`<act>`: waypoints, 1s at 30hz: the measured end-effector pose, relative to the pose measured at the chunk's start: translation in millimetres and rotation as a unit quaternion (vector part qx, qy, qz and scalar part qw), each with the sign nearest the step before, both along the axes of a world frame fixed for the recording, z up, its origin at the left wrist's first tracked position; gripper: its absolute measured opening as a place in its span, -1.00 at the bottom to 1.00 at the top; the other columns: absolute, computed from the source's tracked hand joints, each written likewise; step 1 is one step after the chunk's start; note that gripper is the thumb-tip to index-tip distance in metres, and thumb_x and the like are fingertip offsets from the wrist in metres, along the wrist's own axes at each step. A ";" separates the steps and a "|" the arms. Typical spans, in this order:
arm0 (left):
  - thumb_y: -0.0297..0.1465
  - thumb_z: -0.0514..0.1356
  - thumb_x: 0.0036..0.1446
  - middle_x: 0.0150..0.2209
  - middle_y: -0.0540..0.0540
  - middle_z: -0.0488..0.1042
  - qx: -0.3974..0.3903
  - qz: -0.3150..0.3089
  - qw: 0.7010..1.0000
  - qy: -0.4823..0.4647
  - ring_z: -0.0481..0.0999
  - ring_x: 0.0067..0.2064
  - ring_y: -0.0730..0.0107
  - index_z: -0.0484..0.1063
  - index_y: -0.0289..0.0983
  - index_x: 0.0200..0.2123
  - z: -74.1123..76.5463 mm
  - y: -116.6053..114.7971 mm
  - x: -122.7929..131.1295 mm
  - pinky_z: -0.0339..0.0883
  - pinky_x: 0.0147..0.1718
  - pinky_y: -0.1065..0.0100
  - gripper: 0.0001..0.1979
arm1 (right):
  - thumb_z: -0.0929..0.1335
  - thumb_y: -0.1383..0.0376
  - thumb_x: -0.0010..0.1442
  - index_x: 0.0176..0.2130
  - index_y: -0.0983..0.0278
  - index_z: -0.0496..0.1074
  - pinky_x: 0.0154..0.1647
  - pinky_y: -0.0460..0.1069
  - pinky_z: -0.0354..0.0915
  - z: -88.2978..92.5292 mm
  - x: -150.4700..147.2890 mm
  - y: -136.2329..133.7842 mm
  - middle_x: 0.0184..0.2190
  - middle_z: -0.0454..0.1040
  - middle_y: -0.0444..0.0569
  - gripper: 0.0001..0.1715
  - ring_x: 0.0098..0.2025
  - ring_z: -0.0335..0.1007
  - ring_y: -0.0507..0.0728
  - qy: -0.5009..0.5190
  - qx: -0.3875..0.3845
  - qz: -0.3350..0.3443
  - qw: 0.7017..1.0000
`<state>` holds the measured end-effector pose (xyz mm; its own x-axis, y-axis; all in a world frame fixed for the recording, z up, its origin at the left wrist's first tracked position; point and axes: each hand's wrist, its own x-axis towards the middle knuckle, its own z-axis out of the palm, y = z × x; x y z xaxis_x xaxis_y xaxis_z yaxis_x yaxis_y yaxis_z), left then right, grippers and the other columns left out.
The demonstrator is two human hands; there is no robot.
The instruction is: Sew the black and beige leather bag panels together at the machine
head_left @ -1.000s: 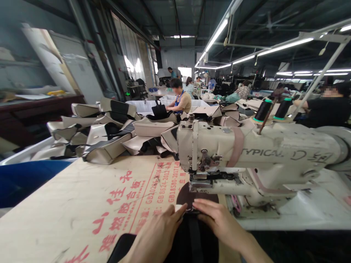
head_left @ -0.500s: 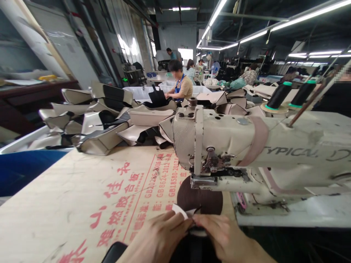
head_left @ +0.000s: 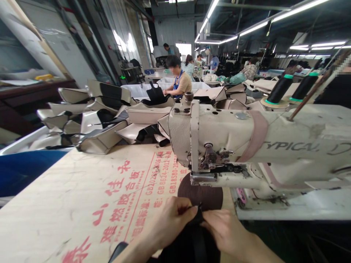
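Observation:
My left hand and my right hand meet at the bottom centre, both pinched on the far edge of a black fabric piece that lies towards me. Their fingertips touch just in front of a dark round pad under the head of a cream sewing machine. The machine's needle area is a short way beyond my fingers. The lower part of the fabric runs out of the frame.
A plywood tabletop with red printed characters spreads to the left. Beige and black upholstery covers are piled at its far edge. Two black thread cones stand on the machine. A blue bin sits at left. Other people work behind.
My hands have drawn closer and closed on the fabric edge. The small white slip seen between my fingers half a second ago no longer shows. The view has moved nearer the machine.

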<state>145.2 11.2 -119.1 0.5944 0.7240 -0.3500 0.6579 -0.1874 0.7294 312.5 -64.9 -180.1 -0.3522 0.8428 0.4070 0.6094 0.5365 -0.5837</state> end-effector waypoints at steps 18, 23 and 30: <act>-0.20 0.07 0.09 -0.59 0.09 0.22 0.006 0.043 0.997 -0.064 0.21 -0.53 0.53 0.32 -0.31 -0.46 8.0 -9.6 -18.8 0.09 -0.54 0.48 -0.72 | 0.10 0.38 0.31 -0.18 0.29 0.29 -0.23 -0.03 0.24 18.3 -13.3 -2.0 -0.29 0.34 -0.01 -0.76 -0.23 0.27 0.09 -0.026 0.040 -0.039 0.998; -0.45 -0.03 0.20 -0.20 -0.03 0.44 0.239 -0.047 0.970 -0.020 0.43 -0.19 0.43 0.32 -0.14 0.00 10.6 -42.0 -37.2 0.31 -0.16 0.40 -0.67 | 0.11 0.35 0.31 -0.20 0.28 0.29 -0.25 -0.05 0.20 16.9 -13.8 -3.3 -0.31 0.34 -0.04 -0.79 -0.26 0.26 0.06 0.015 0.029 -0.048 0.998; -0.63 -0.07 0.13 -0.17 -0.08 0.38 0.352 -0.121 0.927 0.033 0.35 -0.14 0.36 0.15 -0.24 0.14 -12.5 -42.1 -40.5 0.34 -0.08 0.29 -0.50 | 0.14 0.33 0.31 -0.18 0.28 0.29 -0.21 -0.06 0.20 14.2 -18.7 -3.8 -0.28 0.35 -0.04 -0.81 -0.23 0.28 0.05 0.024 0.028 -0.093 0.995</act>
